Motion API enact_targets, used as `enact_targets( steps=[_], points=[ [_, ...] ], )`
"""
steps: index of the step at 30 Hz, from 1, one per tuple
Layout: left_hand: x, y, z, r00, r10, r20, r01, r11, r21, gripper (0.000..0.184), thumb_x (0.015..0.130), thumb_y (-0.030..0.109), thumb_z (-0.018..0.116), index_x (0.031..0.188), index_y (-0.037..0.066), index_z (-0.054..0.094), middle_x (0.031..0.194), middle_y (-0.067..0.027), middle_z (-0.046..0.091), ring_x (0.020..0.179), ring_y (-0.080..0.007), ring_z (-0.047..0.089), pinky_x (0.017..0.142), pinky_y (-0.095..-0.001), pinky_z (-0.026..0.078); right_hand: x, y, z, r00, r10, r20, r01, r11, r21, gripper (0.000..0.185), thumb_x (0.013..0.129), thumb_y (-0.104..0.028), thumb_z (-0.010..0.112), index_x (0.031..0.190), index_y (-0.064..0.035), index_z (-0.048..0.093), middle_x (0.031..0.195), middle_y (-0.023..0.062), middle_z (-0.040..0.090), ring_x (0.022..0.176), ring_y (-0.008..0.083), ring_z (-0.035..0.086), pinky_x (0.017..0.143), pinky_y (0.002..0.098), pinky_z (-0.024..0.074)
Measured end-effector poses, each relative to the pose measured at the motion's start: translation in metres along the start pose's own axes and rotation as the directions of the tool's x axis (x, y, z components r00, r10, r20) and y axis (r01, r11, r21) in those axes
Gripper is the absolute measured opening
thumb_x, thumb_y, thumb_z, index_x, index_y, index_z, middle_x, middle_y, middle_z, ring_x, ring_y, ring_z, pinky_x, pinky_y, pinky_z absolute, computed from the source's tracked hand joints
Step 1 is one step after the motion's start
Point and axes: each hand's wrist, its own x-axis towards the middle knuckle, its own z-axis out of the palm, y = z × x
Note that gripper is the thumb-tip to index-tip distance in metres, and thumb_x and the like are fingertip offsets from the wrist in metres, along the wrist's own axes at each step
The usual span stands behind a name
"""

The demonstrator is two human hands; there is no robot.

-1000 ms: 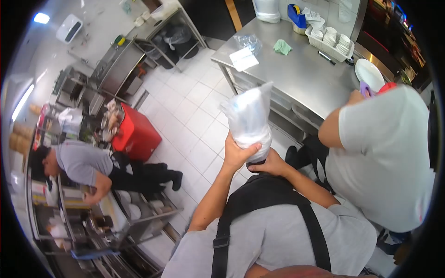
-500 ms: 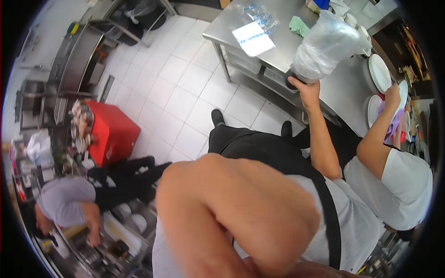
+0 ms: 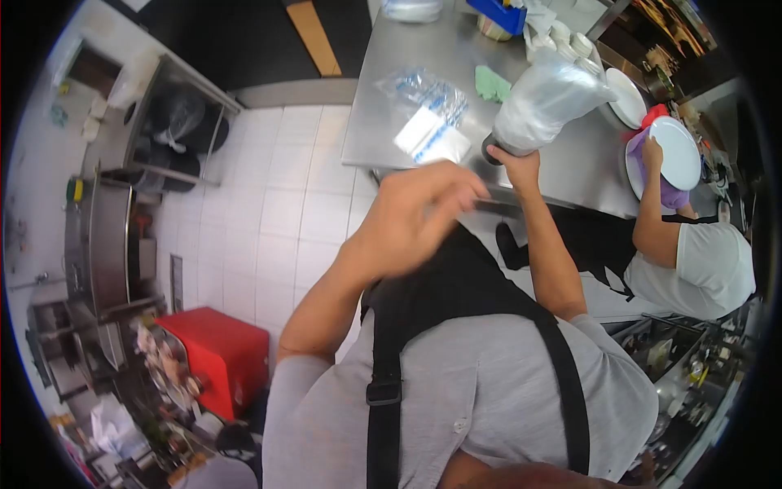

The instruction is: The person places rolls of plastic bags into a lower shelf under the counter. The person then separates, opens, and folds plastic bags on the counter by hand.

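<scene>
My left hand (image 3: 419, 216) is raised in front of my chest, slightly blurred, above the near edge of the steel table. Its fingers are loosely bent with a gap between them, and nothing shows in them. Over the tabletop, my right hand (image 3: 519, 169) grips a bundle in clear plastic (image 3: 544, 102) near its dark round end. What lies inside the plastic cannot be made out. White sheets with a blue stripe (image 3: 432, 137) lie close to my left hand, beside a crumpled clear plastic wrapper (image 3: 428, 88). A green cloth (image 3: 491, 84) rests left of the bundle.
To my right, a co-worker (image 3: 692, 265) holds a white plate (image 3: 675, 153) with a purple cloth (image 3: 672, 194). The steel table (image 3: 366, 122) carries stacked cups (image 3: 562, 37) and a blue dispenser (image 3: 498, 15). A red bin (image 3: 228, 359) stands at left on the tiled floor.
My left arm has come down from close to the camera to in front of my chest. My right hand still holds the bundle. The view has shifted, and the co-worker's plate is raised.
</scene>
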Motion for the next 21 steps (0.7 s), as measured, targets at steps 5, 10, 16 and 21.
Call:
enact_targets(
  steps=[5,10,16,21],
  points=[
    [0.009,-0.279,0.021,0.973,-0.177,0.146,-0.005,0.619,0.785,0.039,0.098,0.028,0.066,0.137,0.019,0.066,0.153,-0.0142,0.049,0.138,-0.0351,0.047,0.113,-0.0569,0.037,0.078,0.03,0.05,0.996,-0.057,-0.073,0.048,0.991,-0.129,0.077,0.064,-0.016,0.098,0.129,0.0055,0.062,0.124,0.016,0.071,0.113,0.0287,0.068,0.099,0.0379,0.0521],
    [0.053,-0.319,0.025,0.986,-0.152,0.061,0.01,0.425,0.905,0.055,0.097,0.036,0.066,0.151,0.028,0.055,0.164,-0.0152,0.035,0.143,-0.0376,0.038,0.11,-0.0655,0.03,0.152,0.043,0.109,0.991,-0.093,-0.093,0.082,0.99,-0.116,0.078,0.063,-0.021,0.096,0.127,0.0052,0.061,0.12,0.0202,0.072,0.113,0.0323,0.069,0.098,0.0401,0.0528],
    [0.085,-0.32,0.013,0.967,-0.23,0.11,0.009,0.463,0.886,0.059,0.094,0.038,0.069,0.151,0.027,0.056,0.158,-0.017,0.041,0.131,-0.0371,0.044,0.107,-0.0581,0.031,0.165,0.052,0.129,0.999,0.04,-0.014,-0.042,0.983,-0.178,0.079,0.065,-0.022,0.096,0.128,0.001,0.054,0.122,0.0208,0.069,0.114,0.0356,0.067,0.099,0.0421,0.0517],
    [0.108,-0.326,-0.024,0.953,-0.236,0.19,-0.003,0.619,0.785,0.061,0.087,0.034,0.077,0.144,0.02,0.061,0.146,-0.0157,0.052,0.124,-0.0336,0.053,0.105,-0.0549,0.035,0.104,0.044,0.106,0.99,-0.105,-0.094,0.076,0.961,-0.266,0.063,0.08,-0.012,0.086,0.138,-0.0088,0.061,0.117,0.0106,0.066,0.11,0.0261,0.065,0.095,0.0358,0.0515]
  ],
)
